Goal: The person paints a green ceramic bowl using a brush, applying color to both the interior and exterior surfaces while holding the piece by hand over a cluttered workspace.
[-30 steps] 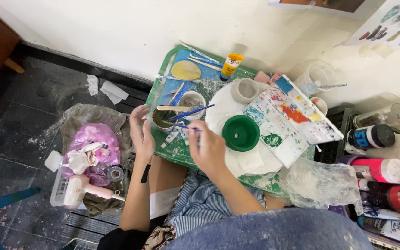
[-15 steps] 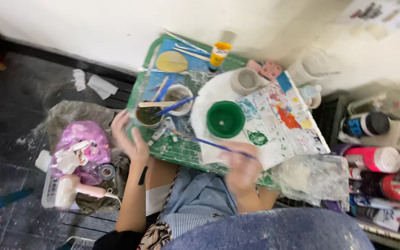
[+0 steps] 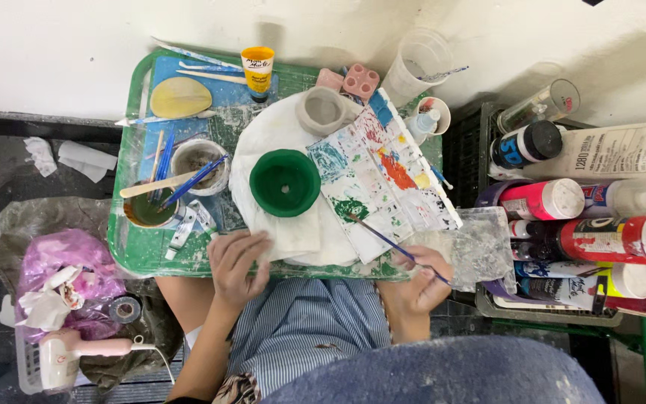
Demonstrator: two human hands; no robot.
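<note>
Right hand [image 3: 420, 280] gripping paintbrush [image 3: 390, 241], left hand [image 3: 235, 258] on tray [image 3: 125, 247] edge

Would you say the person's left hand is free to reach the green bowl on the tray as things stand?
Probably yes. The left hand is empty and rests on the tray's near edge, just below the green bowl; only flat white cloth lies between. The right hand holds a paintbrush off to the side.

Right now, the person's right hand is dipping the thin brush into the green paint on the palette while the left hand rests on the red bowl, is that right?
Not quite: the bowl is green, not red, and the left hand rests just below it on the white cloth. As you said, the right hand holds the thin brush, tip in green paint on the palette. The head view shows this.
</note>
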